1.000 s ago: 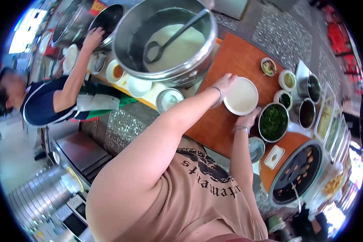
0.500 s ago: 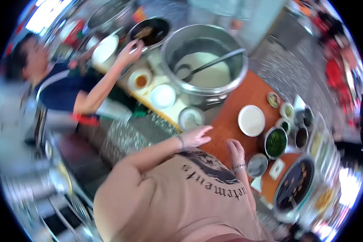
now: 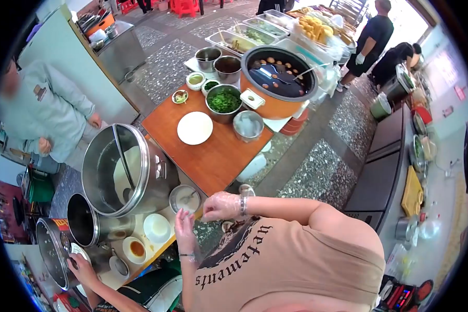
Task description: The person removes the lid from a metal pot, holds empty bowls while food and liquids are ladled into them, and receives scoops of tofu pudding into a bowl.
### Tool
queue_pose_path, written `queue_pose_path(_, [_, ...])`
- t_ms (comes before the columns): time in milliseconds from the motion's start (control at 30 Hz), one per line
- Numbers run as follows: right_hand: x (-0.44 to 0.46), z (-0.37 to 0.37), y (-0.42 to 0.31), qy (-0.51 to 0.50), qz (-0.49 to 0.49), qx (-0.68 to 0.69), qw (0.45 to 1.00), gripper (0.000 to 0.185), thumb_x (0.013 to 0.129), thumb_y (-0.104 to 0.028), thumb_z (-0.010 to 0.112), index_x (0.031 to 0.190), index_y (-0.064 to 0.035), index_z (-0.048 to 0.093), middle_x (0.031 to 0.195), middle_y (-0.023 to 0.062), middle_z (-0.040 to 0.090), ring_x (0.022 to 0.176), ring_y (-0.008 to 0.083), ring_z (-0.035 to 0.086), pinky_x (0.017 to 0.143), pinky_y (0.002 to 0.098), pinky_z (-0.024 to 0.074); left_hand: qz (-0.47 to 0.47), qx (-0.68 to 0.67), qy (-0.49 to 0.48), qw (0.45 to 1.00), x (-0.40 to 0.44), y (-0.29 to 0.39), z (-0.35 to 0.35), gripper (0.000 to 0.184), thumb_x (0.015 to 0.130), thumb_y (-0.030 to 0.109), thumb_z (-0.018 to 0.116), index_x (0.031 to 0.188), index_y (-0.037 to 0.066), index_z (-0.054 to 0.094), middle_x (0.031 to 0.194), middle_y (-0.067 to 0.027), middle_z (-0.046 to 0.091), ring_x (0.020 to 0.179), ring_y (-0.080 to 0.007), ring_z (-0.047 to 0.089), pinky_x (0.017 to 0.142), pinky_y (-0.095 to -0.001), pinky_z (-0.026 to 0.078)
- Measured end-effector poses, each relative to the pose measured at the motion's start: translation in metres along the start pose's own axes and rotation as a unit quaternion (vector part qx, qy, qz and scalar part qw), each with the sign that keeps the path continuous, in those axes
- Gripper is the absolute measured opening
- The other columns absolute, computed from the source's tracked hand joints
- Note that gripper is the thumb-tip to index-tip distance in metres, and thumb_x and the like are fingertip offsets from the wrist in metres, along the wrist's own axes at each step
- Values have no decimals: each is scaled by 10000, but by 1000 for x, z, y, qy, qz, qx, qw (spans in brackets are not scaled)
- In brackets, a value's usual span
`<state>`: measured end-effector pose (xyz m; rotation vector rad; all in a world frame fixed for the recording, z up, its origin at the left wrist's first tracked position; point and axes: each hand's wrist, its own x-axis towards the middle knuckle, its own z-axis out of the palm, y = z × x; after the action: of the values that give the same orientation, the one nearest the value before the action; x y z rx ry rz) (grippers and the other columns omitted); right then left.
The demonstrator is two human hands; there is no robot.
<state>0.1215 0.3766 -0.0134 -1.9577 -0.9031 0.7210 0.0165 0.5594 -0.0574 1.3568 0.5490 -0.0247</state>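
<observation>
My left hand [image 3: 186, 229], in a clear plastic glove with a dark band at the wrist, is held up with its fingers stretched out and nothing in them. Just right of it, my right hand [image 3: 222, 206], gloved too and wearing a beaded bracelet, has its fingers curled together; I see nothing in them. Beyond both hands stands a small metal bowl [image 3: 178, 193] with pale contents and a spoon. A white bowl [image 3: 157, 228] sits to the left of my left hand. The large steel pot [image 3: 140, 200] of whitish liquid, with a long ladle [image 3: 120, 153], stands farther left.
An orange-brown table [image 3: 205, 161] carries a white plate [image 3: 194, 128], a pot of chopped greens [image 3: 224, 100] and a big cooker of eggs in dark liquid [image 3: 265, 99]. A co-worker's hand [image 3: 80, 268] works over a pan at lower left. Another person [image 3: 57, 104] stands behind the pot.
My view has swung right, so the table and pots appear farther left. My hands have come closer together, and my right fingers have curled from stretched out.
</observation>
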Motion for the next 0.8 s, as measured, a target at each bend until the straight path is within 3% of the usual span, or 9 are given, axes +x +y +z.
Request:
queue_pose_path(200, [-39, -6, -17, -169, 22, 294, 941, 415, 885, -398, 522, 896, -12, 673, 784, 113, 661, 797, 192, 618, 786, 316, 473, -65, -144, -310, 938, -24, 45, 76, 395, 948, 254, 396, 1241, 2, 477, 1200, -153, 528, 1091, -217, 517, 947, -323, 409])
queue_pose_path(267, [-39, 0, 6, -216, -32, 270, 938, 417, 898, -387, 502, 954, -9, 669, 838, 92, 661, 851, 201, 609, 887, 319, 433, -48, -77, -316, 944, -34, 58, 106, 410, 935, 268, 378, 1194, -17, 518, 1173, -167, 551, 1085, -233, 523, 937, -321, 413])
queue_pose_path(400, [-72, -32, 34, -125, -74, 326, 934, 417, 890, -371, 511, 1086, -16, 610, 955, 95, 643, 929, 213, 589, 925, 333, 407, -43, -140, -324, 935, -41, 75, 178, 470, 942, 322, 316, 1201, -21, 505, 1093, -177, 589, 1052, -249, 543, 906, -340, 439])
queue_pose_path(500, [-104, -72, 40, -6, -126, 336, 933, 455, 885, -359, 518, 1184, -20, 566, 1042, 97, 629, 988, 222, 574, 954, 343, 387, 111, -61, -344, 930, -18, 34, 229, 442, 939, 325, 356, 1217, 13, 499, 1095, -164, 585, 1042, -250, 546, 907, -352, 440])
queue_pose_path(533, [-120, -100, 35, -11, -127, 335, 933, 455, 885, -359, 518, 1184, -20, 566, 1042, 97, 629, 988, 222, 574, 954, 343, 387, 200, 115, -331, 915, -10, 21, 235, 462, 932, 338, 376, 1261, 20, 445, 1132, -161, 563, 1066, -257, 536, 925, -362, 429])
queue_pose_path(600, [-152, -172, 16, 153, -235, 35, 959, 466, 860, -356, 538, 1189, -26, 540, 1157, 170, 576, 1085, 312, 541, 914, 403, 432, 351, 451, -269, 775, 3, 7, 249, 545, 920, 363, 414, 1348, 36, 336, 1206, -156, 519, 1112, -269, 515, 961, -381, 407])
queue_pose_path(633, [-150, -161, 49, 172, -243, -82, 951, 442, 857, -362, 524, 1178, -60, 559, 1073, 190, 600, 1019, 338, 564, 865, 414, 458, 316, 399, -281, 814, 0, 0, 260, 541, 920, 360, 418, 1347, 39, 338, 1206, -155, 517, 1111, -268, 516, 957, -381, 408])
queue_pose_path(667, [-166, -168, 39, 38, -100, -134, 985, 427, 844, -366, 532, 1142, -63, 570, 1026, 172, 607, 968, 355, 570, 848, 447, 451, 258, 324, -293, 862, -2, -4, 272, 536, 919, 356, 422, 1347, 42, 340, 1207, -153, 516, 1110, -267, 516, 954, -380, 409])
queue_pose_path(800, [-183, -163, 63, 95, -142, -196, 966, 340, 830, -369, 504, 904, -62, 630, 839, 137, 631, 833, 321, 610, 755, 445, 475, 88, 82, -296, 948, -9, -21, 324, 521, 918, 340, 439, 1344, 54, 348, 1208, -148, 510, 1105, -261, 517, 940, -379, 414])
